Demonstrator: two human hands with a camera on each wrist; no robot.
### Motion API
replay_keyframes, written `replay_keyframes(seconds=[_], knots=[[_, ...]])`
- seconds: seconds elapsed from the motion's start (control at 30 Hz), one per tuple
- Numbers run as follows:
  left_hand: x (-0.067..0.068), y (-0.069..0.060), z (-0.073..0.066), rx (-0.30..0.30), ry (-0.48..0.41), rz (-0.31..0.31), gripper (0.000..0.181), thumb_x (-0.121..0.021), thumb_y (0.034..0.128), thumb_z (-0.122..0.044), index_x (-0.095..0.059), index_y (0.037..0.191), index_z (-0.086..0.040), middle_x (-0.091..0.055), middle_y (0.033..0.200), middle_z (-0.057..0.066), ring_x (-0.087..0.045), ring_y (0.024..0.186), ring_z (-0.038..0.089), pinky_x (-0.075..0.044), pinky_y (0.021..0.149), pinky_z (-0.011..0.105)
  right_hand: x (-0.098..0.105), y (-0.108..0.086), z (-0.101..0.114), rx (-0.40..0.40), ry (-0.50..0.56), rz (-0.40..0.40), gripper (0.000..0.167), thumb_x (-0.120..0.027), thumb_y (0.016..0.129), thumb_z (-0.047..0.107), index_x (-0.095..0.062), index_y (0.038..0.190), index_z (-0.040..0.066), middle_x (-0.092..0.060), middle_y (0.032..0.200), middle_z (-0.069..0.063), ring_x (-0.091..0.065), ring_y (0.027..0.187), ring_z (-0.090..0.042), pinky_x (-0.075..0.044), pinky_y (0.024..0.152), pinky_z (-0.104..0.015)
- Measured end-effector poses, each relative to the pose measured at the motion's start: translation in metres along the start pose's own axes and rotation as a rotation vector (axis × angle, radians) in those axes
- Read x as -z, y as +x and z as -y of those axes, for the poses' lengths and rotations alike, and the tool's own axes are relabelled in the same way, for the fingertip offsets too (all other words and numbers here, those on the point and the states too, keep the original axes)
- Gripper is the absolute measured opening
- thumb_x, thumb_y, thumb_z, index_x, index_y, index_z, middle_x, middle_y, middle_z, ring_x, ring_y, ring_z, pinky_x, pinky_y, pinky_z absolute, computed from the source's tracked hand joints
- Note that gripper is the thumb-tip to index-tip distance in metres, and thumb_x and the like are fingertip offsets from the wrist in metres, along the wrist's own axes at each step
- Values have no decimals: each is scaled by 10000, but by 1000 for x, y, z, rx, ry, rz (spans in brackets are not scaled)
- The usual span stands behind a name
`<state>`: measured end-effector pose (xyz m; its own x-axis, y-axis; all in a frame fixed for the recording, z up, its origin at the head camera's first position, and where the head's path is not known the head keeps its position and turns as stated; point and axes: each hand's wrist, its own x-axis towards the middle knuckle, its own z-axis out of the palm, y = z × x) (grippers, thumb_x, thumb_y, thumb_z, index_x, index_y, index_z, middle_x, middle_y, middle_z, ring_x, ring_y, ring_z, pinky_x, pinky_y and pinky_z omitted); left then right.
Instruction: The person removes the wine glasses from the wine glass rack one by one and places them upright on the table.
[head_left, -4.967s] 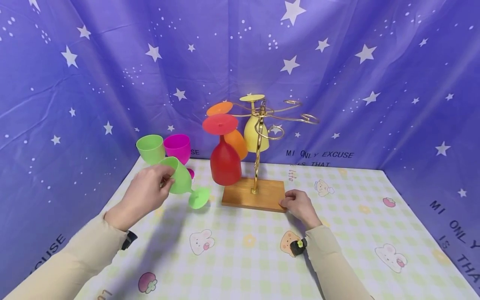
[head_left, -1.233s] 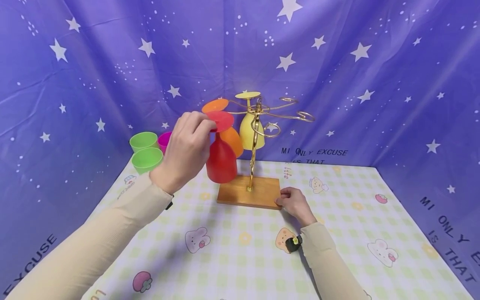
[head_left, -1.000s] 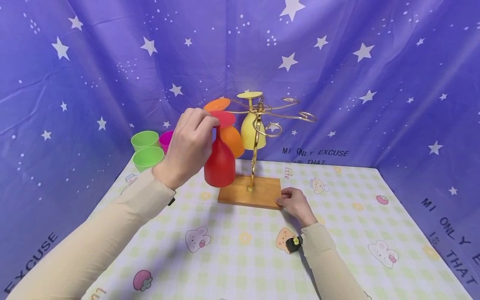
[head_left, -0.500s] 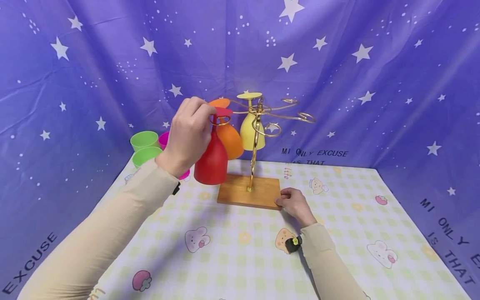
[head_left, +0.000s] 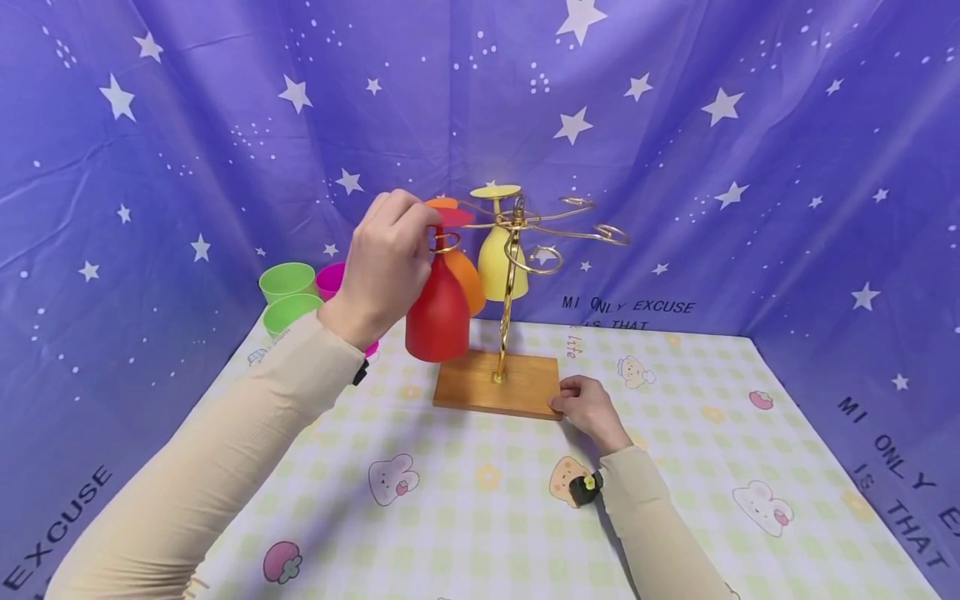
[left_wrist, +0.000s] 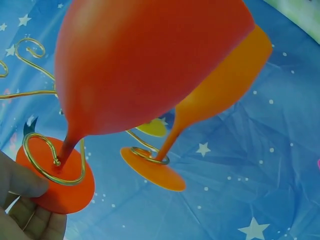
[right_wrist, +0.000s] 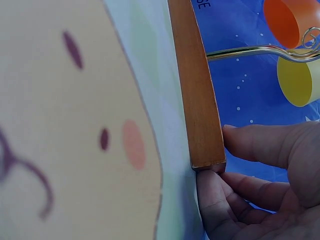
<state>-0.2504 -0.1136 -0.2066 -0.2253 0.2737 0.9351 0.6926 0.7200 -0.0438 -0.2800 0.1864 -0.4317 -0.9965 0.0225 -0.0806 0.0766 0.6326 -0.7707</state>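
My left hand (head_left: 390,258) pinches the foot of an upside-down red plastic goblet (head_left: 437,321), thumb on one face and fingers behind. In the left wrist view, a gold wire loop (left_wrist: 82,160) curls around the stem of this red goblet (left_wrist: 145,65), close to its foot. The loop belongs to a gold goblet rack (head_left: 508,308) on a wooden base (head_left: 498,385). At the base's right front corner, my right hand (head_left: 594,410) grips the wood between thumb and fingers. An orange goblet (head_left: 470,279) and a yellow goblet (head_left: 502,265) hang upside down from the rack.
Two green goblets (head_left: 288,282) and a magenta goblet (head_left: 330,278) stand at the back left, partly hidden by my left arm. Bare wire loops (head_left: 611,234) stick out on the rack's right. A starry purple curtain (head_left: 675,150) encloses the checked tablecloth (head_left: 465,517).
Five seconds ago my left hand held a green goblet, which stands among the others now. It has since taken the red goblet's foot, drawn it left, then back right. My right hand stays put.
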Motion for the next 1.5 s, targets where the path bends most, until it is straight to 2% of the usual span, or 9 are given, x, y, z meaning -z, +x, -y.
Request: replay_keyframes(seconds=[0.2, 0.47, 0.7, 1.0, 1.17, 1.33, 1.5], knots=[[2, 2, -7, -19, -8, 6, 174, -504, 803, 121, -638, 849, 19, -553, 815, 148, -516, 760, 298, -471, 693, 377, 1, 0, 2, -2, 3, 1, 387, -689, 837, 120, -577, 1159, -64, -602, 995, -152, -562, 862, -242, -469, 744, -342], [3, 6, -23, -44, -31, 43, 156, -511, 805, 113, -633, 845, 24, -568, 829, 141, -538, 799, 289, -483, 735, 364, 1, -1, 2, -6, 13, 10, 407, -685, 844, 121, -564, 1182, -70, -602, 1020, -161, -567, 884, -248, -474, 762, -348], [-1, 11, -35, -61, -33, 57, 160, -522, 787, 131, -632, 824, 21, -547, 794, 113, -515, 742, 268, -461, 676, 347, 0, -2, 1, -11, 10, 8, 401, -686, 840, 118, -567, 1174, -70, -596, 1012, -157, -561, 875, -244, -474, 757, -345], [-7, 16, -46, -46, -59, 81, 153, -549, 780, 131, -644, 822, 19, -567, 816, 111, -546, 797, 257, -494, 735, 329, 0, 0, 2, -8, -2, 0, 400, -687, 835, 118, -576, 1172, -66, -598, 1024, -158, -559, 869, -241, -474, 745, -336], [-11, 18, -54, -34, -77, 92, 156, -540, 799, 109, -650, 844, 8, -583, 843, 110, -553, 797, 245, -499, 725, 321, 0, 0, 0, -10, 5, 0, 390, -688, 835, 124, -583, 1164, -58, -601, 1022, -150, -557, 876, -240, -467, 760, -342], [-13, 18, -63, -34, -120, 72, 142, -536, 850, 72, -657, 880, 2, -592, 858, 105, -559, 806, 225, -505, 746, 296, 0, 1, 0, -15, 16, 5, 393, -687, 833, 119, -582, 1165, -62, -597, 1023, -151, -552, 879, -241, -469, 760, -336], [-13, 15, -71, -93, -146, 9, 128, -518, 887, 34, -644, 881, 7, -594, 870, 123, -561, 815, 227, -499, 779, 302, 0, 0, 2, -7, 20, 4, 385, -686, 821, 96, -587, 1153, -71, -601, 1009, -148, -550, 873, -240, -472, 746, -326]])
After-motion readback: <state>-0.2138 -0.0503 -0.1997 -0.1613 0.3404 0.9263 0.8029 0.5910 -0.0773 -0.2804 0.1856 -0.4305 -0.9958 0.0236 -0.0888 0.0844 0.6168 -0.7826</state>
